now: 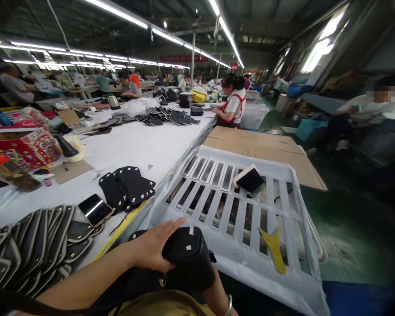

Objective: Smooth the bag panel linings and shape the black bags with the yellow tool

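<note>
A small boxy black bag point(189, 263) with bits of white tape on top is held close to my lap, tilted. My left hand point(153, 248) grips its left side, with the thumb low near a small metal fitting and the fingers over the top. My right hand point(215, 292) supports the bag's lower right side; most of its fingers are hidden behind the bag. Left of the bag, black cut panels point(128, 188) with white tape marks lie on the white table point(145, 145). Beside them is a phone point(95, 210). Many grey panels with pale edges point(42, 245) overlap at the lower left.
A white slatted rack point(197, 215) stands at right, carrying pale-edged strips point(209, 171), a black-topped block point(249, 179) and a yellow piece point(274, 250). Cardboard point(253, 142) lies behind it. A red box point(23, 145) is at left. Co-workers sit farther off.
</note>
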The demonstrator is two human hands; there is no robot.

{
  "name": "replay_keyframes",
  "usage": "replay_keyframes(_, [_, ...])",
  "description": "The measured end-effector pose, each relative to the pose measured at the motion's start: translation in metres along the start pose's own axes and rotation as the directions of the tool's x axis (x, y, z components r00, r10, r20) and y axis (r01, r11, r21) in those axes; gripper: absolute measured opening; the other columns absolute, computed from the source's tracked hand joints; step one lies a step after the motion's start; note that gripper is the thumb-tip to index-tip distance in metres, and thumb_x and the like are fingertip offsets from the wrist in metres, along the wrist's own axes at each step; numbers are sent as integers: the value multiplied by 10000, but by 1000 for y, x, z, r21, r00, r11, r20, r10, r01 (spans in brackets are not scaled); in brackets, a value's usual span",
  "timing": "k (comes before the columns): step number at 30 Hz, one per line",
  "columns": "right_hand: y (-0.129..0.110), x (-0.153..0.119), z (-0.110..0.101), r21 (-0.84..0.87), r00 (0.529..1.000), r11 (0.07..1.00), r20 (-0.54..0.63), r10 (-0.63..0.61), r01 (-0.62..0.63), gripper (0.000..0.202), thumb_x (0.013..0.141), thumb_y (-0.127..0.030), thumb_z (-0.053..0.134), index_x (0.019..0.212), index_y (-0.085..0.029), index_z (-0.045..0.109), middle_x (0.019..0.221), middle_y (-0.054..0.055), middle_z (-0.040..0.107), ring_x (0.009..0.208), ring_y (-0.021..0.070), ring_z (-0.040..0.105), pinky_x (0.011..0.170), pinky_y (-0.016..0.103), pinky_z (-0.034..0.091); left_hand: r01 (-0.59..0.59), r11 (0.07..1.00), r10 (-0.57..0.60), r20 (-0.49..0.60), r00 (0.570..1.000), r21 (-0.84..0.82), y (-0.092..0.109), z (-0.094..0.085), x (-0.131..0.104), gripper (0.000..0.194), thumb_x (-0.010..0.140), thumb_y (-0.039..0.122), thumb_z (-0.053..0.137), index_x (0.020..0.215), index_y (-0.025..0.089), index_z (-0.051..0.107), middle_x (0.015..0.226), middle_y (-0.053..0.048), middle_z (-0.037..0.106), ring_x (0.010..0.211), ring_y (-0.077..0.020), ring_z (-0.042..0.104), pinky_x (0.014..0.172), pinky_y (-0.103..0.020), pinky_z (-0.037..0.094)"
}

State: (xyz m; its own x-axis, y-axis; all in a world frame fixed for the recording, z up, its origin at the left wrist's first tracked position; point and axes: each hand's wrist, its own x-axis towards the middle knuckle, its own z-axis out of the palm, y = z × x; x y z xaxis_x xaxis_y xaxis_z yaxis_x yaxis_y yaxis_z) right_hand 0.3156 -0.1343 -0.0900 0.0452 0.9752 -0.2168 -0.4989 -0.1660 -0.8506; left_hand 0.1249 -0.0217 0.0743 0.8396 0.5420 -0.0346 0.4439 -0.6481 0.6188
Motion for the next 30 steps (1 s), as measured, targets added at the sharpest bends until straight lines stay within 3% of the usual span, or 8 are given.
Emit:
replay_keyframes(4, [-11,-7,20,101,993,995,-115,-14,25,381,636,-437,743,959,-243,695,1066,72,673,1022,275,587,997,466,381,-16,1000,16,4,1000,1,3,-5,-4,1031,594,249,682,1449,241,106,1395,-111,371,1241,-294,405,1062,-421,308])
replay_keyframes(9, [-34,-14,31,272,998,960,27,57,-63,425,674,-376,733,1066,-232,659,1136,82,647,1089,268,569,1013,466,366,47,998,-49,-52,997,-43,3,-11,-20,1000,634,266,664,1449,236,84,1374,-115,398,1193,-285,466,1036,-411,346])
replay_keyframes(14, [-20,-14,35,274,989,951,62,132,-144,453,619,-406,767,1011,-204,664,1061,89,674,996,259,618,905,440,466,38,979,-81,-215,973,-199,-6,-31,-41,964,626,244,688,1444,219,178,1318,-107,475,1185,-301,480,1012,-381,380])
replay_keyframes(18, [-18,-25,27,15,956,957,51,288,-289,350,625,-381,762,896,-179,673,869,72,703,744,209,665,619,315,539,4,874,-238,-421,875,-485,-40,-52,-62,996,541,266,759,1413,206,284,1211,-83,577,1124,-337,524,961,-395,429])
replay_keyframes(23, [-91,-57,28,-496,803,817,335,493,-295,275,808,-399,572,772,-158,699,738,66,685,616,142,639,561,237,496,-131,508,-577,-449,682,-851,-90,-58,-89,563,468,323,753,1001,187,634,829,-46,703,763,-282,657,679,-356,556])
replay_keyframes(25, [-123,-55,44,-522,837,834,366,408,-178,296,848,-384,508,817,-160,698,731,73,680,652,155,644,624,262,500,-177,434,-637,-440,632,-883,-103,-57,-95,469,446,338,753,881,193,652,741,-27,698,653,-237,650,589,-315,556])
replay_keyframes(28, [-142,-29,88,-653,946,739,316,67,166,229,860,-310,485,867,-195,683,778,49,673,682,161,627,642,264,491,-241,363,-667,-431,607,-900,-114,-56,-95,443,388,342,779,780,184,646,713,-19,696,620,-208,644,583,-287,558])
replay_keyframes(30, [-131,-4,124,-738,904,550,421,-78,391,221,858,-248,477,885,-218,695,874,39,682,820,178,623,754,280,475,-256,337,-676,-422,604,-906,-118,-57,-93,465,366,356,793,766,176,640,732,-28,699,635,-210,648,605,-290,561])
